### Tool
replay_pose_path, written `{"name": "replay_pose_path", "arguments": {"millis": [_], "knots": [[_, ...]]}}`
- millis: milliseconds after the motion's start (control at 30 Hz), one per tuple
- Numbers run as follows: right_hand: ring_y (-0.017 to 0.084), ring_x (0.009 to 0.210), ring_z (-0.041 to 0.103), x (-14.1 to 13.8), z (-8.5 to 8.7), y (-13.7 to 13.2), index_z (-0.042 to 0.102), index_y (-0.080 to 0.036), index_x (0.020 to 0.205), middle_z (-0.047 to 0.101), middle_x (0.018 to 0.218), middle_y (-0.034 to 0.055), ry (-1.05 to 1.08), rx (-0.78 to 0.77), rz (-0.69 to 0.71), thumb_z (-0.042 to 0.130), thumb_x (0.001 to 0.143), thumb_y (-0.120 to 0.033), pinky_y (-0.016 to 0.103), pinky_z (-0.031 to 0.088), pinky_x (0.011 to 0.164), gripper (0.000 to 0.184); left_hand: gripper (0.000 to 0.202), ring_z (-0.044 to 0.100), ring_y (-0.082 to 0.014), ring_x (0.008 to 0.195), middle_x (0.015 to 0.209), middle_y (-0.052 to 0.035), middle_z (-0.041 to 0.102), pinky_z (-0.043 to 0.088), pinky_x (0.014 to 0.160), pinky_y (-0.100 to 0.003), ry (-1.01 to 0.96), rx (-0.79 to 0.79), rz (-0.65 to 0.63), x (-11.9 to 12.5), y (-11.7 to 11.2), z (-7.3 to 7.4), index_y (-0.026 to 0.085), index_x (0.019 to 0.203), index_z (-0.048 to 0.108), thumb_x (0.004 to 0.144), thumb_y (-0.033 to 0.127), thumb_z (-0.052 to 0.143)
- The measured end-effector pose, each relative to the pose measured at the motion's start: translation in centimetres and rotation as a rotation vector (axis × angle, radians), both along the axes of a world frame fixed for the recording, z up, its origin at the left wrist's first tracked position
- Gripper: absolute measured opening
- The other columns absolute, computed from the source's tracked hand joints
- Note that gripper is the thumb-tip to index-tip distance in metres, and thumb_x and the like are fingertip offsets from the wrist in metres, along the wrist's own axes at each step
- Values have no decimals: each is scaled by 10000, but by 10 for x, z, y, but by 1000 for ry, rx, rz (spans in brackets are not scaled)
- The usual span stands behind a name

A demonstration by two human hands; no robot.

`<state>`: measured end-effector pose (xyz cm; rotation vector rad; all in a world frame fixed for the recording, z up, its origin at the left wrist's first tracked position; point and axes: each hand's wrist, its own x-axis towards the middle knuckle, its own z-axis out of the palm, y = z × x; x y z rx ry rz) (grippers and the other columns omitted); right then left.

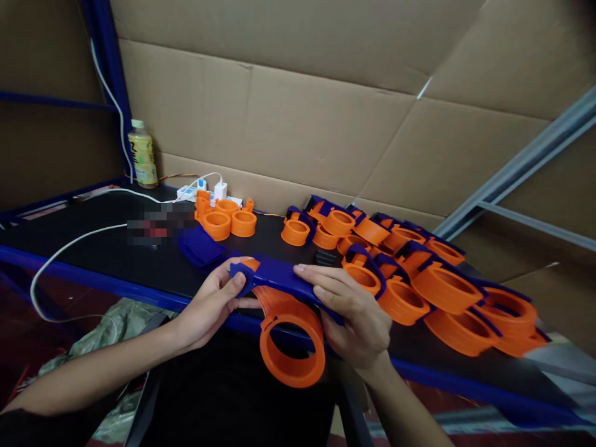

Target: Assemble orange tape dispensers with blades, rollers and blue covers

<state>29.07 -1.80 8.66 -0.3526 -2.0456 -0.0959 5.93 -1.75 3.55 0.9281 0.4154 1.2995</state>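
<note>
In front of my body I hold an orange plastic ring piece [292, 347] with a ridged neck that meets a glossy blue strip [284, 274]. My left hand [212, 304] pinches the strip's left end, thumb on top of a folded blue flap, with a bit of orange showing above it. Across the strip's right part lies my right hand [356, 307], its fingers over the top and its thumb hidden below. The ring hangs under the strip, between both hands. A stack of flat blue pieces [201, 245] lies on the table just beyond my left hand.
Many similar orange rings with blue strips [449, 288] are piled on the right of the black table [158, 267]. Bare orange pieces [216, 225] stand behind, near a white power strip [189, 192]. A bottle [143, 155] stands far left. A white cable [60, 257] loops over the edge.
</note>
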Motion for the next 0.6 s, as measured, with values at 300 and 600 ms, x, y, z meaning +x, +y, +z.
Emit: {"name": "replay_pose_path", "arguments": {"millis": [300,600], "knots": [[282,1152,682,3,-9,2,604,-227,1200,701,1258,128,29,-2,8,615,811,73,514,616,862,491,337,636,-258,1089,1180,-66,661,566,929,-481,7,7,14,1,-1,-1,236,1152,642,861,385,729],[253,1240,623,11,3,-15,587,-236,1030,702,1261,105,-136,-260,64,592,872,-17,505,563,966,270,611,600,-220,1010,1147,-39,646,477,865,-270,289,192,242,-12,-1,0,250,1224,625,669,217,876]]}}
